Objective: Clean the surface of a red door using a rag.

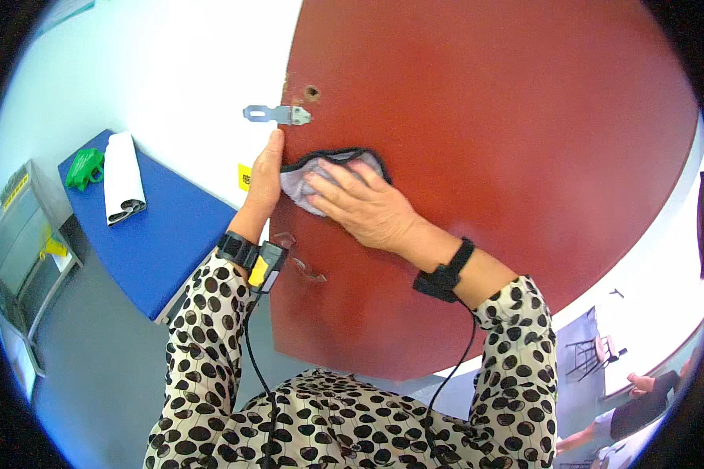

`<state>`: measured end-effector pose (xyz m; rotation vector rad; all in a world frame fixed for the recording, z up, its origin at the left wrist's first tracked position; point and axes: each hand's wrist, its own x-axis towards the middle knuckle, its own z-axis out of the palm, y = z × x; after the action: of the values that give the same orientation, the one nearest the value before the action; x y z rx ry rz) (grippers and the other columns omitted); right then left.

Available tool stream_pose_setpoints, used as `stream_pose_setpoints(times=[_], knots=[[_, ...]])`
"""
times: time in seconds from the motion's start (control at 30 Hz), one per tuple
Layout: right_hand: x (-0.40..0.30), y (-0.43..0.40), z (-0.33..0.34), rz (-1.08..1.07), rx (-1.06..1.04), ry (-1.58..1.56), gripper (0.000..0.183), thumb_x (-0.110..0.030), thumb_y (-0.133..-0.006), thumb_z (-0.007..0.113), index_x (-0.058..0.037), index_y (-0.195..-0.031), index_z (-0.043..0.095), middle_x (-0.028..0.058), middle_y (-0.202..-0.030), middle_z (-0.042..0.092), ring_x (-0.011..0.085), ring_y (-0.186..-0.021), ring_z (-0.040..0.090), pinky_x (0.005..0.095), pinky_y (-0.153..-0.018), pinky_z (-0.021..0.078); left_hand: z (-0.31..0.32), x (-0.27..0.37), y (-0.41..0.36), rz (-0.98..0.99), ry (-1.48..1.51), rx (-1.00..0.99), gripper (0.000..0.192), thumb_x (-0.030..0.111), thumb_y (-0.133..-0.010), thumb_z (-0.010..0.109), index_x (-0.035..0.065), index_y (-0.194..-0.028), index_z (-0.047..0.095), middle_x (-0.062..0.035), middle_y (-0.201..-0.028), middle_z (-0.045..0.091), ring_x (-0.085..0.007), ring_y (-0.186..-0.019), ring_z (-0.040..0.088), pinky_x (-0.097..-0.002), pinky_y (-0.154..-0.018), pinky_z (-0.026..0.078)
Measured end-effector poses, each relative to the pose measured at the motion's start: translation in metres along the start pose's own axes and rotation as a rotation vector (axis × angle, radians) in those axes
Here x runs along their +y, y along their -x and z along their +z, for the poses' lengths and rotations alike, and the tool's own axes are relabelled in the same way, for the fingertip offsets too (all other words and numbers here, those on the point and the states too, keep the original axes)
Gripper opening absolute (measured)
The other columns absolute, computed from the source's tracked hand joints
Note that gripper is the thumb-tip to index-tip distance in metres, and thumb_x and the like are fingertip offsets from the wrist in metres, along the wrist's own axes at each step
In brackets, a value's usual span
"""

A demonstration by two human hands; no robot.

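Observation:
A reddish-brown door (475, 146) fills the middle and right of the view. My right hand (366, 205) lies spread on a grey cloth with a dark edge (296, 182), pressing it flat on the door near its left edge. My left hand (268, 170) rests along that edge, thumb up; its fingers are mostly hidden behind the door. Just above it, a metal hasp (277, 115) sticks out past the edge, with a round hole (311, 92) in the door above. Peeling clear tape (308, 269) clings to the door below the cloth.
A blue-topped table (170, 234) at left bears a rolled white sheet (123, 176) and a green plastic bag (84, 169). A grey metal frame (29, 234) stands farther left. Folding stools (592, 354) and another person (639, 410) are at lower right. Black cables hang from both my wrists.

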<state>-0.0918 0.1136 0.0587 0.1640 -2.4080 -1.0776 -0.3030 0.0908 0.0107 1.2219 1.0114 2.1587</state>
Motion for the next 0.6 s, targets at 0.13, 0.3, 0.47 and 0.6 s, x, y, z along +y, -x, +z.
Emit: stream_pose_setpoints(times=[0.13, 0.3, 0.47, 0.6], knots=[[0.053, -0.037, -0.037, 0.063, 0.081, 0.181, 0.037, -0.019, -0.079, 0.056, -0.0162, -0.116, 0.056, 0.0051, -0.133, 0.047, 0.0242, -0.130, 0.037, 0.0467, -0.104, 0.0290, 0.002, 0.013, 0.008, 0.010, -0.173, 0.080, 0.061, 0.046, -0.098, 0.040, -0.0079, -0.123, 0.053, -0.0144, -0.120, 0.058, -0.0196, -0.111, 0.052, -0.0288, -0.098, 0.038], [0.126, -0.118, -0.081, 0.194, 0.430, 0.427, 0.033, -0.021, -0.078, 0.059, -0.0198, -0.111, 0.059, 0.0020, -0.124, 0.052, 0.0243, -0.122, 0.043, 0.0458, -0.098, 0.0310, 0.009, 0.006, 0.008, 0.072, -0.138, 0.087, 0.057, 0.044, -0.098, 0.041, -0.0081, -0.116, 0.057, -0.0126, -0.112, 0.060, -0.0173, -0.105, 0.052, -0.0283, -0.094, 0.039], [0.092, -0.127, -0.039, -0.012, 0.168, 0.238, 0.036, -0.025, -0.080, 0.062, -0.0213, -0.116, 0.059, 0.0006, -0.136, 0.047, 0.0204, -0.130, 0.036, 0.0437, -0.104, 0.0293, 0.008, 0.014, 0.014, 0.115, -0.141, 0.068, 0.054, 0.042, -0.099, 0.040, -0.0071, -0.112, 0.058, -0.0115, -0.109, 0.061, -0.0170, -0.102, 0.052, -0.0284, -0.093, 0.039], [0.110, -0.100, -0.058, -0.046, 0.190, 0.312, 0.029, -0.024, -0.084, 0.052, -0.0199, -0.113, 0.059, 0.0001, -0.130, 0.051, 0.0216, -0.126, 0.041, 0.0423, -0.103, 0.0327, 0.014, 0.015, 0.012, 0.117, -0.174, 0.039, 0.053, 0.041, -0.099, 0.040, -0.0068, -0.112, 0.058, -0.0109, -0.109, 0.061, -0.0157, -0.102, 0.052, -0.0279, -0.092, 0.039]])
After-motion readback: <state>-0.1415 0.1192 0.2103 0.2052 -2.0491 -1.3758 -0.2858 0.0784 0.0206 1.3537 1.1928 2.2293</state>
